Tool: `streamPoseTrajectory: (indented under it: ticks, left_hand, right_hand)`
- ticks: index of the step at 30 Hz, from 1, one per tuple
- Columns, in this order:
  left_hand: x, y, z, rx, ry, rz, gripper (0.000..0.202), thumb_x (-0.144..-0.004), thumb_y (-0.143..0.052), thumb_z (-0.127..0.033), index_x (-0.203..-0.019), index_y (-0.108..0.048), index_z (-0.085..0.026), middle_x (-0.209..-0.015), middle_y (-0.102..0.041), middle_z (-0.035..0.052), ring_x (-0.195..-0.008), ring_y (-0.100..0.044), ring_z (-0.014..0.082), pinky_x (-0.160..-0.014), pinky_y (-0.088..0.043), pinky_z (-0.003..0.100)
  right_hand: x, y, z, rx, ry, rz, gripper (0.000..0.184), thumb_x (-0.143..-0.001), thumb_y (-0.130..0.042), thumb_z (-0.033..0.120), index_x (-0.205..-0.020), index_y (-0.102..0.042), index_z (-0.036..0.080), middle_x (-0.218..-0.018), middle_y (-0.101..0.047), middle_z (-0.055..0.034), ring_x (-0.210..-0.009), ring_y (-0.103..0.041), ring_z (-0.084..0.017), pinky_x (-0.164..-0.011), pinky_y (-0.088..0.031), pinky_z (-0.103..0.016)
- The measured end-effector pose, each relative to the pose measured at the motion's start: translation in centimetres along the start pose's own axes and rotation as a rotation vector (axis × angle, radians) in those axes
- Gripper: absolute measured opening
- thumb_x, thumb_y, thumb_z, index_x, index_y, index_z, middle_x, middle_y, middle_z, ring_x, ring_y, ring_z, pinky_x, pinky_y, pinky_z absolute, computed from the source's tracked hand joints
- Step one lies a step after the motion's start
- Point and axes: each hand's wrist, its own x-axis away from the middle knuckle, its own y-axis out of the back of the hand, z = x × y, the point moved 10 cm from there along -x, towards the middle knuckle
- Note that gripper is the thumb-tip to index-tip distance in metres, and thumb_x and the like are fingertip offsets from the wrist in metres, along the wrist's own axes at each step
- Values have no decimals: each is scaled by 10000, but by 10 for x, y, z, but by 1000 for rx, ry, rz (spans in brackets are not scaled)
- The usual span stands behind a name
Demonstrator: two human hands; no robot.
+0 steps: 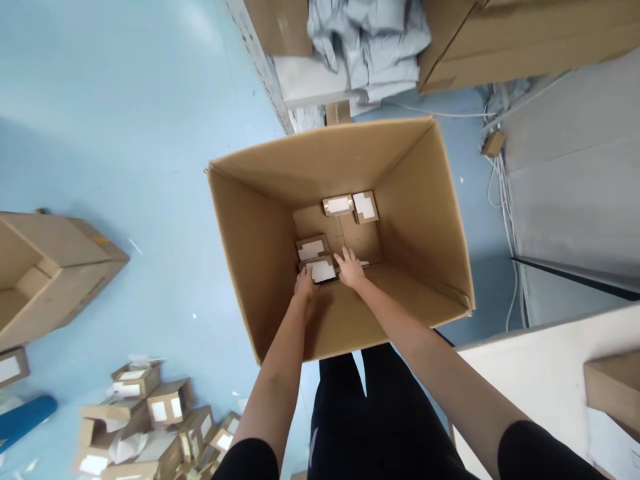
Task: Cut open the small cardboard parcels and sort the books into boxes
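Both my hands reach down into a large open cardboard carton (420,227). On its floor, near the close left corner, lies a small cardboard box (323,270) with a white label. My left hand (305,283) grips the left end of that box, fingers bent over its edge. My right hand (351,269) is by the box's right end, its fingers apart; part of another pale-labelled item shows beneath it, mostly hidden. Just beyond sits a second labelled box (312,249). Two more small boxes, one flat (338,205) and one squarer (366,207), rest along the far wall.
Several small labelled boxes (167,403) lie piled on the blue floor at lower left. Another open carton (60,273) stands at left. Grey plastic bags (370,40) fill a shelf ahead. White cables (505,200) run along the right, above a white tabletop (540,373).
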Motion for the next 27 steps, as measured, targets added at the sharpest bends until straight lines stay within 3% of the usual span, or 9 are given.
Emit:
streamPoseTrajectory:
  ticks: [3,7,9,12,15,18,21,24,27]
  left_hand:
    - [-70,-24,13,-26,-25,44,995,-742,-831,-245,-1622,-374,-179,-1722,-328,187,-1544,-396,353,-1210,-415,411]
    - [-148,-59,33,-60,-23,74,881,-736,-828,-215,-1542,-477,-163,-1618,-494,175,-1467,-501,320,-1154,-460,358]
    - [-178,-79,44,-56,-8,89,851,-743,-822,-209,-1524,-491,-146,-1589,-520,185,-1461,-503,329,-1154,-456,370]
    - [-204,-108,60,-49,12,103,948,-731,-821,-197,-1582,-408,-128,-1665,-414,208,-1563,-346,367,-1233,-373,432]
    - [-203,-133,71,-104,39,117,1055,-698,-814,-173,-1630,-322,-133,-1706,-337,213,-1603,-229,411,-1272,-309,530]
    - [-186,-141,64,-178,15,68,987,-719,-779,-149,-1612,-358,-133,-1641,-420,224,-1546,-324,415,-1240,-351,554]
    - [-171,-138,48,-200,-30,26,757,-790,-728,-153,-1514,-507,-182,-1531,-537,198,-1436,-461,380,-1176,-424,523]
    - [-161,-145,38,-186,-37,111,545,-848,-688,-143,-1385,-622,-215,-1418,-629,167,-1370,-534,338,-1127,-461,474]
    - [-148,-161,41,-180,-4,224,481,-822,-724,-128,-1294,-681,-208,-1354,-671,161,-1326,-585,328,-1079,-495,443]
  right_hand:
    - [-35,-46,-20,-21,-56,40,828,-872,-655,86,-1638,-398,266,-1769,-189,-145,-1596,-214,-381,-1195,-372,-574]
    - [-63,-103,-35,-43,-83,64,842,-875,-673,112,-1648,-376,261,-1766,-196,-145,-1588,-233,-368,-1203,-376,-540]
    - [-71,-128,-39,-49,-67,73,835,-881,-671,123,-1649,-374,259,-1764,-201,-138,-1585,-238,-359,-1215,-366,-534]
    - [-85,-159,-44,-63,-28,68,789,-902,-631,129,-1643,-385,246,-1750,-243,-130,-1578,-251,-339,-1232,-353,-528]
    - [-101,-184,-52,-73,-3,83,790,-905,-604,123,-1652,-371,233,-1740,-266,-139,-1577,-251,-337,-1252,-319,-543]
    - [-118,-203,-63,-67,-20,131,830,-898,-615,121,-1670,-332,230,-1756,-219,-148,-1579,-235,-340,-1262,-294,-543]
    - [-133,-210,-74,-55,-49,148,881,-882,-698,167,-1674,-318,232,-1761,-195,-151,-1577,-239,-347,-1257,-299,-532]
    - [-148,-215,-77,-33,-44,186,1029,-808,-844,234,-1680,-297,256,-1772,-150,-159,-1586,-221,-385,-1246,-308,-543]
    - [-159,-232,-78,11,-30,282,1247,-689,-949,210,-1702,-227,282,-1782,-85,-179,-1606,-158,-430,-1248,-288,-570]
